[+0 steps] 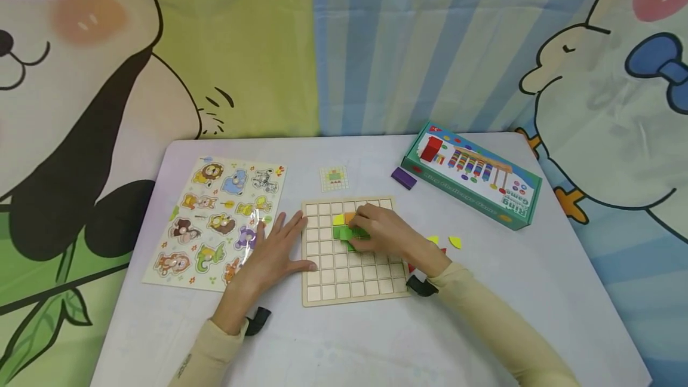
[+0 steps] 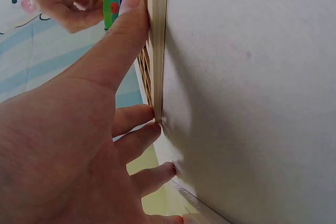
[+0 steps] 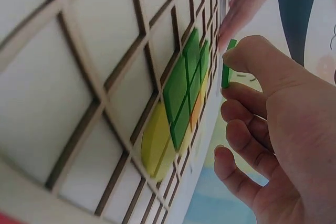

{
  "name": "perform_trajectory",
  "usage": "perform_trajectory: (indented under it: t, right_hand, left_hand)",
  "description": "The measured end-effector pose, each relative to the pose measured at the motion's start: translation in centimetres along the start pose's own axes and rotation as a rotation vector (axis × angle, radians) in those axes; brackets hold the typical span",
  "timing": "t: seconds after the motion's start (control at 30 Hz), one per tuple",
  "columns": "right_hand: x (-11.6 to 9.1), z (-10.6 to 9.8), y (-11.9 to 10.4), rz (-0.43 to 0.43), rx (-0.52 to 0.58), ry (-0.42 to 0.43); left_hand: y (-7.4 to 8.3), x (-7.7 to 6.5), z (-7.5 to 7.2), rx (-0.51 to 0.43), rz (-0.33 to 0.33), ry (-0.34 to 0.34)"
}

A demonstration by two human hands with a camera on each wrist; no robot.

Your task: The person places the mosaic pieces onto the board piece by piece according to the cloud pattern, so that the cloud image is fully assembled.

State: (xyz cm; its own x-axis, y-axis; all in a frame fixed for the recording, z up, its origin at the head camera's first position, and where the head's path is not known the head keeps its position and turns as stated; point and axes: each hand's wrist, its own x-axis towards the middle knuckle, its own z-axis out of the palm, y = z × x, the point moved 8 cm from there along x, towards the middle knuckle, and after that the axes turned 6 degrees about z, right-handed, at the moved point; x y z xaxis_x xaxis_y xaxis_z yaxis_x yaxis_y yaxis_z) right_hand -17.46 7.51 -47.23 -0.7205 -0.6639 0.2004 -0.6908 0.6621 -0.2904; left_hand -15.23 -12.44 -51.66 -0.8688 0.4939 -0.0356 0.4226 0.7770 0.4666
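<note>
A square wooden grid board (image 1: 357, 288) lies on the table. My left hand (image 1: 274, 258) rests at its left edge, fingers spread, with the thumb and fingertips touching the rim. Over the board, my right hand (image 1: 384, 230) pinches a small green tile (image 3: 228, 69) between thumb and index finger, held on edge clear of the grid in the right wrist view. Several green tiles (image 3: 181, 90) sit in neighbouring cells, with yellow tiles (image 3: 156, 142) and an orange tile (image 1: 350, 217) beside them. The right hand hides part of this cluster in the head view.
Behind the board lies a small pattern card (image 1: 334, 178). An animal picture board (image 1: 215, 226) is at the left. A purple block (image 1: 404, 178) lies by a green game box (image 1: 473, 175) at the back right. Yellow pieces (image 1: 454, 242) and partly hidden red pieces lie near the right forearm.
</note>
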Motion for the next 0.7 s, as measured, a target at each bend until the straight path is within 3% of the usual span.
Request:
perform_trajectory:
  t: [0.33,0.7]
  right_hand:
    - [0.0,1.3,-2.0,-0.063,-0.101,-0.021]
    - [-0.1,1.7,-2.1,-0.046,-0.115,-0.035]
  left_hand:
    - [-0.1,0.1,0.2,0.014,-0.013,-0.017]
    - [0.0,0.1,0.1,0.007,-0.012,-0.011]
